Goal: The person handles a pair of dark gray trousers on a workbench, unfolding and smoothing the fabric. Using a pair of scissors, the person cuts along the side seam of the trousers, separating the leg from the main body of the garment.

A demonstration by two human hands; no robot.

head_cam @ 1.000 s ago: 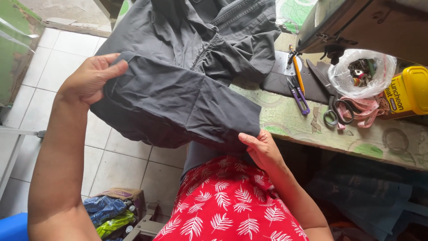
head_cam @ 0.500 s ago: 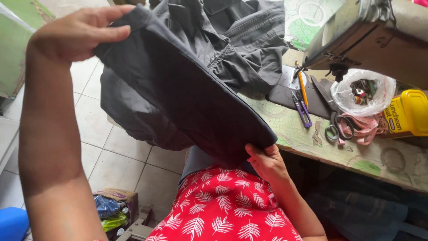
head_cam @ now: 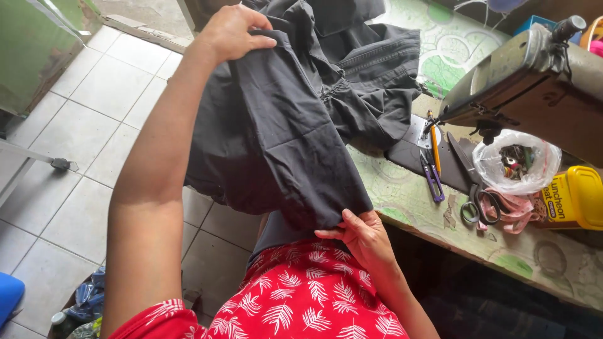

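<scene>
Here, a worktable (head_cam: 408, 194) covered in a pale green patterned cloth is running across the right of the view, and a floor of light square tiles (head_cam: 81, 125) is lying open to the left. A sewing machine (head_cam: 534, 81) is standing on the far right of the table, with a clear plastic bag of small bits (head_cam: 518, 164), a yellow tin (head_cam: 575, 198), black scissors (head_cam: 474, 194) and purple-handled snips (head_cam: 430, 172) lying near the table's front edge. A dark grey garment (head_cam: 282, 125) is draping off that front edge and hanging over the floor and the person's lap. The left hand (head_cam: 232, 31) is raised at the top of the view, fingers curled shut around one end of the garment. The right hand (head_cam: 361, 235) is low, just beside the table edge, pinching the opposite hem between thumb and fingers. The cloth is stretching taut between the two hands. Left of the arm the tiles are offering free room; on the right, the table edge and tools are crowding close.
</scene>
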